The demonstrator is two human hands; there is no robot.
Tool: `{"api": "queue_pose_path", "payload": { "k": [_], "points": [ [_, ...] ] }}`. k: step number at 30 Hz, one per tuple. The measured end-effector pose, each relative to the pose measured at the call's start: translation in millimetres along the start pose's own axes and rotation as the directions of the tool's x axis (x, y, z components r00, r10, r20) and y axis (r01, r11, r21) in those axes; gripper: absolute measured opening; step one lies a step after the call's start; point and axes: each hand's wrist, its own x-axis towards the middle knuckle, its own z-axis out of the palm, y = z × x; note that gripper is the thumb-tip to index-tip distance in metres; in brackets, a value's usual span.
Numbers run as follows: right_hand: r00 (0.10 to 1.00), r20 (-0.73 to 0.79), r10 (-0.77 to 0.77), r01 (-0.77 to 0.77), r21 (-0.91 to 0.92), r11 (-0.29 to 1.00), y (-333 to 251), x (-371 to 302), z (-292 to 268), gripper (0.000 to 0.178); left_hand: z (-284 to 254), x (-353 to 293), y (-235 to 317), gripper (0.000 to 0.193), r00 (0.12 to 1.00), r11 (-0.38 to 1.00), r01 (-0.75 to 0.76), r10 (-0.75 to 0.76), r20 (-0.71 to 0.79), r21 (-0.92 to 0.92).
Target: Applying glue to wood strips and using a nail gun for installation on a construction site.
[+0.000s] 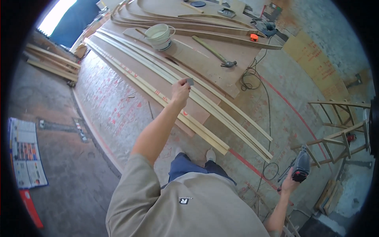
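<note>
My left hand (181, 94) reaches out over the long wooden strips (158, 79), its fingers pinching a small flat grey piece (190, 81). Its exact kind is too small to make out. Low on the right, my right hand (289, 183) is wrapped round a dark nail gun (301, 164) with a red and black end. The pale strips lie side by side across large brown boards (197, 108), and their near ends stick out toward my feet.
On the boards stand a white bucket (158, 41) and a hammer (215, 52). Bent wooden strips (185, 31) and an orange tape measure (254, 37) lie farther back. A dark hose (269, 106) trails over the floor. At the right is a wooden trestle (335, 138).
</note>
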Motion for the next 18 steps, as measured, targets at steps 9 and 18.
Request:
{"api": "queue_pose_path", "payload": {
  "k": [9, 18],
  "points": [
    [0.986, -0.031, -0.163, 0.148, -0.284, 0.947, -104, 78, 20, 0.033, 71, 235, -67, 0.022, 0.995, 0.983, 0.012, -0.031, 0.100, 0.181],
    [0.650, 0.369, -0.664, 0.760, -0.327, 0.562, -390, 166, 255, 0.014, 2, 227, -8, 0.017, 0.918, 0.918, -0.336, 0.271, 0.289, 0.208]
  ]
}}
